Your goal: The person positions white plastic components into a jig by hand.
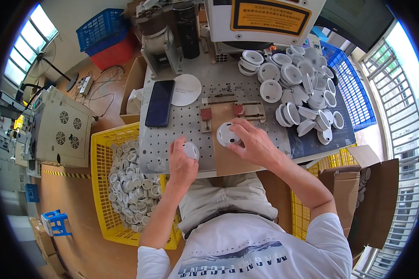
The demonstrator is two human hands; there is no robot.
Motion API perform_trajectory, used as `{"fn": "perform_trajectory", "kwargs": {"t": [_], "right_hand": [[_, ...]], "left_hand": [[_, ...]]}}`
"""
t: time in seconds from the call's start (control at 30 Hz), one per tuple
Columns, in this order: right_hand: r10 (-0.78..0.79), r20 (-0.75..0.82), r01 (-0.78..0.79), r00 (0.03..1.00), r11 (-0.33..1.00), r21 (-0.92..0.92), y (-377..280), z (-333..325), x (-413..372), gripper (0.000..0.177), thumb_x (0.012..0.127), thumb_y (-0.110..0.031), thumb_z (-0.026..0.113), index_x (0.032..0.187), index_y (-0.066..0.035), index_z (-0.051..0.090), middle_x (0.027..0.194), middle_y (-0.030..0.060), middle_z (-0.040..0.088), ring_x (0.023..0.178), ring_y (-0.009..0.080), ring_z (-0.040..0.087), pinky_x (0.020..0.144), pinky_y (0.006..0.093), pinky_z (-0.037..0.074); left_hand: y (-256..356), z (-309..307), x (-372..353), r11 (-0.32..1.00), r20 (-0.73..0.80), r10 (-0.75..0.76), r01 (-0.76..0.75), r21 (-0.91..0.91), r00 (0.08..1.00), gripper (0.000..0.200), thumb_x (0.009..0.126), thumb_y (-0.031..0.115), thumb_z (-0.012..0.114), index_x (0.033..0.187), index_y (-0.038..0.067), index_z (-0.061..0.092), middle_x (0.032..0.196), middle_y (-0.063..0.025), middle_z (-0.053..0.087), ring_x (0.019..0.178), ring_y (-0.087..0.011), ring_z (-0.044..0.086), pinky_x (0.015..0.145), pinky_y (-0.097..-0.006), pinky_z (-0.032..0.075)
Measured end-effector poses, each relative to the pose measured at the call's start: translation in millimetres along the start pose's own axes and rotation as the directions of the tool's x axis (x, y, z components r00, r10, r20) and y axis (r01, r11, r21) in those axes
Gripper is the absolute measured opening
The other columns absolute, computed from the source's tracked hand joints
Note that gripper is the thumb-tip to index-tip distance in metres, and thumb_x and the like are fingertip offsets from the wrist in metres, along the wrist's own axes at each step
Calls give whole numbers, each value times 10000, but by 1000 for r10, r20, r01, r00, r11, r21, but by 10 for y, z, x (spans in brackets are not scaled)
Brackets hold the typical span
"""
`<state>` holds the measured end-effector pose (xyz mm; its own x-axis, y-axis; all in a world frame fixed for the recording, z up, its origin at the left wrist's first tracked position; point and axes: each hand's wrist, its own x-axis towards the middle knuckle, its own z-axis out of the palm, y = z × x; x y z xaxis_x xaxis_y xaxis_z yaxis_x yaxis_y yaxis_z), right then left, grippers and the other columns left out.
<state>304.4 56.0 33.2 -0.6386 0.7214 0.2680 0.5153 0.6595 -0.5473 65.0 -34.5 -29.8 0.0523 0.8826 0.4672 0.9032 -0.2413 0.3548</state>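
Note:
My left hand (181, 162) holds a small white round plastic cap (190, 150) near the front edge of the perforated metal worktable (186, 118). My right hand (251, 142) grips a second white round cap (226, 133) with a dark hole, resting on a brown cardboard sheet (228, 160) in front of a small fixture with red clamps (237, 110). A large pile of white round caps (302, 93) lies at the table's right.
A black phone (160, 103) and a white disc (186, 89) lie at the table's left. A yellow crate (100, 186) of white parts stands on the floor at left. Cardboard boxes (372, 195), blue crates (354, 88) and a machine (265, 21) surround the table.

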Motion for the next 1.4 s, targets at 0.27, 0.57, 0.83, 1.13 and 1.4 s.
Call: {"fn": "perform_trajectory", "kwargs": {"t": [0.27,0.57,0.83,1.13,1.4], "right_hand": [[62,-32,-62,998,998,12,25,144,206,408,819,-190,744,1116,5,544,1276,194,549,852,409,658,724,473,544],[120,-24,-120,992,993,10,35,171,374,374,842,-162,711,1129,12,546,1361,238,516,943,442,647,788,489,545],[127,-85,-134,988,988,-82,151,277,515,378,842,-178,714,1130,5,553,1374,227,519,883,443,665,746,495,559],[120,-236,-140,964,987,-72,81,238,315,353,860,-195,698,1141,-28,563,1316,158,565,789,376,692,652,454,572],[247,-551,-294,797,956,3,420,-358,-495,255,840,-94,702,1076,-33,628,1093,114,664,570,243,617,556,351,512]], "left_hand": [[21,-19,12,999,-30,-20,19,-26,999,220,528,-50,741,733,-64,662,1201,-211,519,1072,-412,516,920,-475,438],[34,-21,23,998,-41,-49,47,-45,998,230,520,-50,727,739,-63,659,1185,-206,527,1064,-412,518,919,-475,437],[54,-36,33,998,-51,-47,45,-36,998,209,529,-47,711,729,-67,655,1184,-206,531,1048,-412,522,895,-471,451],[-20,-166,-120,988,-82,-56,43,-146,995,308,562,-86,602,868,-66,629,1103,-211,562,987,-418,545,874,-472,466],[-1020,-1115,-1670,724,-342,-649,689,-6,679,460,642,-126,382,1066,-81,554,1045,-233,590,1027,-407,568,997,-452,418]]}}
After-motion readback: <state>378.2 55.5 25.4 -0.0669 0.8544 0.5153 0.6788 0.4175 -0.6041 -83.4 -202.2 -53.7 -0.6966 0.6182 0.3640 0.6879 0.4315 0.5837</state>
